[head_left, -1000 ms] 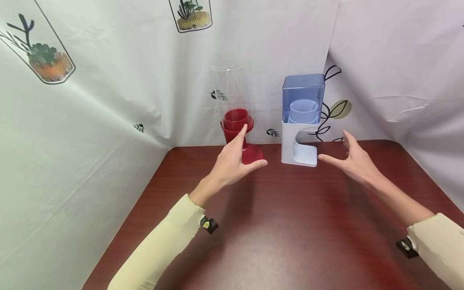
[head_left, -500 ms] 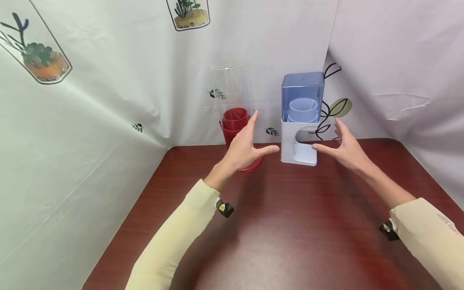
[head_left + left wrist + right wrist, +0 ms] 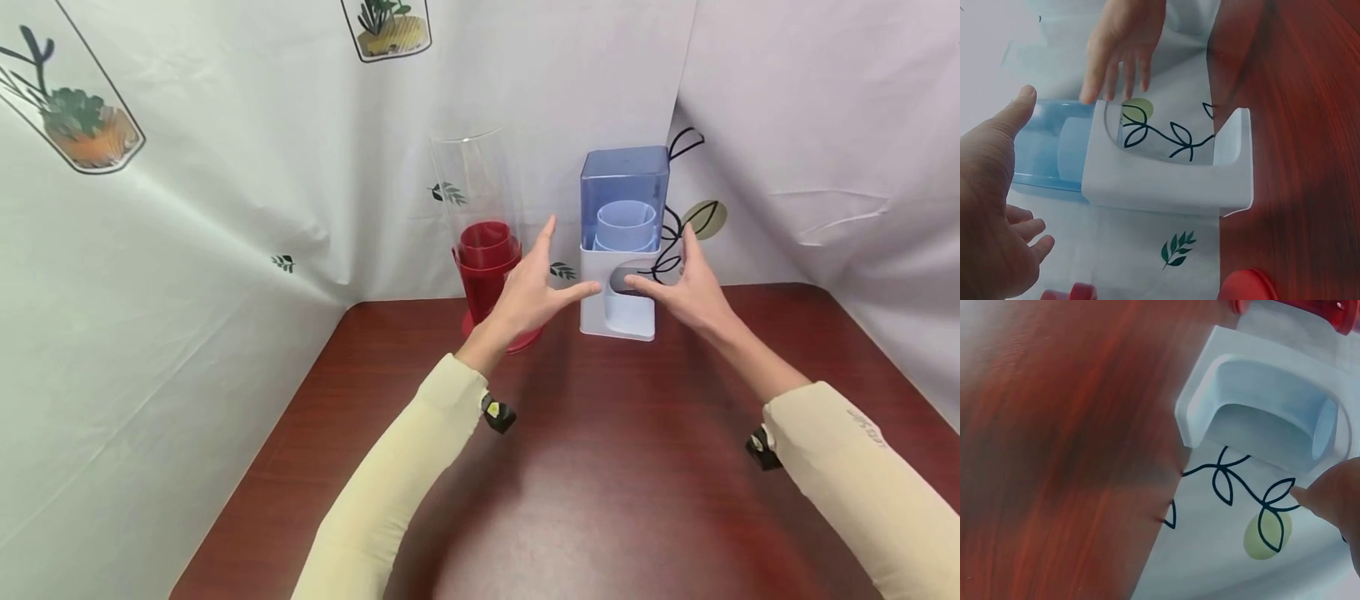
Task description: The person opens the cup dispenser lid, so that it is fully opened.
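Note:
A dispenser-like holder stands upright near the back of the table, with a white base, a cut-out in front and a see-through blue square cover over a round cup shape. My left hand hovers at its left, thumb and fingers spread. From the right, my right hand reaches toward it, its thumb in front of the cut-out. In the left wrist view the left hand is beside the blue cover, apparently without contact. Only part of the right hand shows in the right wrist view, close to the white base.
Left of the holder stands a red base bearing a tall clear cylinder, partly behind my left hand. The dark red wooden table meets a white patterned cloth at the back and left side.
Both hands have moved inward and forward, the left hand rightward past the red base and the right hand leftward, closing in on the holder. The holder has not moved.

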`<move>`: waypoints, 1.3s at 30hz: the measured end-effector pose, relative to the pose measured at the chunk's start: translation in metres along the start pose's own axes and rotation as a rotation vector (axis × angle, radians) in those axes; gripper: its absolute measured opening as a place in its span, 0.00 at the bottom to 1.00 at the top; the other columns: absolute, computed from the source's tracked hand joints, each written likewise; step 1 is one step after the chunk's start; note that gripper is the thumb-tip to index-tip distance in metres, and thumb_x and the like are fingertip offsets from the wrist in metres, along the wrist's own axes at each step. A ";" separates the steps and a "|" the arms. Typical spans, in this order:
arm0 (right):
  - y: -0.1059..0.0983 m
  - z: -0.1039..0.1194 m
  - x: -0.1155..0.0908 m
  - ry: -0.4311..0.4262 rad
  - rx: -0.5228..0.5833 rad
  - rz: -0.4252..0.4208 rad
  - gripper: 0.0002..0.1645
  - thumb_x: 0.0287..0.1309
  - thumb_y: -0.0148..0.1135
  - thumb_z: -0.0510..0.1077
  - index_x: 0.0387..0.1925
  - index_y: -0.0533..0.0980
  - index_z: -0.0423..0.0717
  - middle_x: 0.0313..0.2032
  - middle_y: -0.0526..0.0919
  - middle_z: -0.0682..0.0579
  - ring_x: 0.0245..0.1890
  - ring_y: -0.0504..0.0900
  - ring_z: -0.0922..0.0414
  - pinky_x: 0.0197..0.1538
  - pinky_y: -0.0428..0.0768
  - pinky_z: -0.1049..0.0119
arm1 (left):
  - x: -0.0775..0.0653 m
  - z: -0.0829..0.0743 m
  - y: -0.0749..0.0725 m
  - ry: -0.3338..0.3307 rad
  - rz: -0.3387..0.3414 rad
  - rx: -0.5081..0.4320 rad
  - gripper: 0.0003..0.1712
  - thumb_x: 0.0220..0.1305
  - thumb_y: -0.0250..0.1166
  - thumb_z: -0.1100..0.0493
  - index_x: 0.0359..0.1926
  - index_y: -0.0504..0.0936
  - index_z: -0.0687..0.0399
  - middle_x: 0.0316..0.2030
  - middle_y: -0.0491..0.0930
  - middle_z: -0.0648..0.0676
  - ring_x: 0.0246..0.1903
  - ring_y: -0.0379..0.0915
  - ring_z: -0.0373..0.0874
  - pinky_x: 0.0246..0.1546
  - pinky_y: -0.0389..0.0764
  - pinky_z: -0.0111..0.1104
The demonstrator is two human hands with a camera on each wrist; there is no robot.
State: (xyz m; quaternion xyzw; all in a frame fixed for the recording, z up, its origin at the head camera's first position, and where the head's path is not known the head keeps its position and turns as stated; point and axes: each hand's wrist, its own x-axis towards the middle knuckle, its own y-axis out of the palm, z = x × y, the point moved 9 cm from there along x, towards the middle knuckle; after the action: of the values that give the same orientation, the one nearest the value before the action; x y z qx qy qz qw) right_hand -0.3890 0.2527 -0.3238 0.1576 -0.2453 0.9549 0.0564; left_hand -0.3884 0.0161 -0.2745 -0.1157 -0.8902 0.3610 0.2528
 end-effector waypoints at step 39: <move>0.007 0.015 0.055 0.029 0.098 -0.097 0.60 0.57 0.80 0.58 0.81 0.57 0.49 0.66 0.74 0.41 0.58 0.75 0.52 0.62 0.73 0.62 | 0.047 -0.019 0.025 0.022 -0.016 -0.101 0.70 0.62 0.77 0.37 0.87 0.38 0.46 0.81 0.59 0.51 0.76 0.62 0.45 0.72 0.70 0.42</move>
State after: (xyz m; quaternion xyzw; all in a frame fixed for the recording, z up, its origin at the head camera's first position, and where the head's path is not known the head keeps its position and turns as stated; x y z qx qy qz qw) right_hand -0.4380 0.2406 -0.2969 0.1583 -0.1895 0.9640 0.0985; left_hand -0.4175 0.0633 -0.2636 -0.1250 -0.9053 0.3124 0.2591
